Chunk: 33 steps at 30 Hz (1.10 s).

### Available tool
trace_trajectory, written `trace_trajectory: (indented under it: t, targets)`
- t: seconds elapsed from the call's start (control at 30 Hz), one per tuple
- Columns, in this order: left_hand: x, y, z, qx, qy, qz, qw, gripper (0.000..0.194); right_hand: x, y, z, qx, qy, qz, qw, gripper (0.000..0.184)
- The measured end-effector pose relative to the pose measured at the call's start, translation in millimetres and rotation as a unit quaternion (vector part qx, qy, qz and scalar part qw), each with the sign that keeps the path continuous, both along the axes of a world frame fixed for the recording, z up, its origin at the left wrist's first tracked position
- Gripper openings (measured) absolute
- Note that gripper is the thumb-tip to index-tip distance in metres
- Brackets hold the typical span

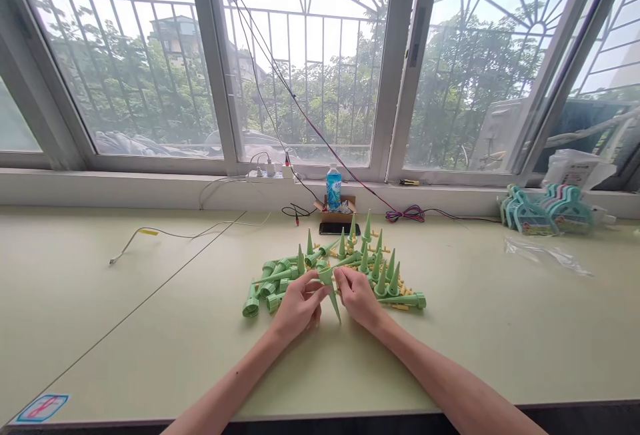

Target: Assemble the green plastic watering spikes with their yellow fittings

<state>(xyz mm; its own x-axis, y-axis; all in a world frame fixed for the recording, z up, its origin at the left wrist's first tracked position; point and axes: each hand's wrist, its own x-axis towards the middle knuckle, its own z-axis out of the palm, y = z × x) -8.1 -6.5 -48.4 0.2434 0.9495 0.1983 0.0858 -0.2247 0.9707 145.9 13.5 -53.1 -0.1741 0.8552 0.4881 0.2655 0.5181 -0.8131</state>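
Observation:
My left hand grips a green plastic watering spike near its wide collar. The spike's point hangs down toward the table and slants a little to the right. At the collar's right side, my right hand is closed in a pinch; whatever is between its fingertips is hidden. Beyond both hands lies a heap of similar green spikes, some lying flat and others standing point up. Small yellow valve-like pieces are scattered among them.
Behind the heap are a dark phone, a small cardboard box and a blue bottle. Cables trail along the back. Turquoise hangers and a clear plastic bag sit at right. A white cord lies left.

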Motion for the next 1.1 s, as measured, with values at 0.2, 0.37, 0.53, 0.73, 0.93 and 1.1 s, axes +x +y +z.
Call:
trace_trajectory:
  t: [0.2,0.37,0.53,0.73,0.93,1.1]
  targets:
    - [1,-1,5.7,-0.001,0.000,0.004,1.000,0.034,4,3,0.6,-0.035,0.015,0.052,0.998,0.043]
    - [1,0,4.3,0.000,-0.006,0.032,0.999,0.043,8,1,3.7,-0.055,0.012,0.093,0.994,0.038]
    - [1,3,1.2,0.005,-0.014,0.038,0.999,0.046,9,-1,4.4,-0.054,0.003,0.098,0.994,0.033]
    - [1,0,3.7,-0.004,-0.033,0.023,0.999,0.039,8,-1,3.3,-0.051,0.000,0.098,0.994,0.034]
    - [2,-3,8.5,-0.025,-0.054,0.007,0.998,0.038,9,-2,1.9,-0.027,-0.026,0.076,0.996,0.034]
    - [5,-8,14.3,-0.047,-0.073,0.006,0.996,0.039,11,-2,1.3,0.004,-0.052,0.054,0.997,0.034]
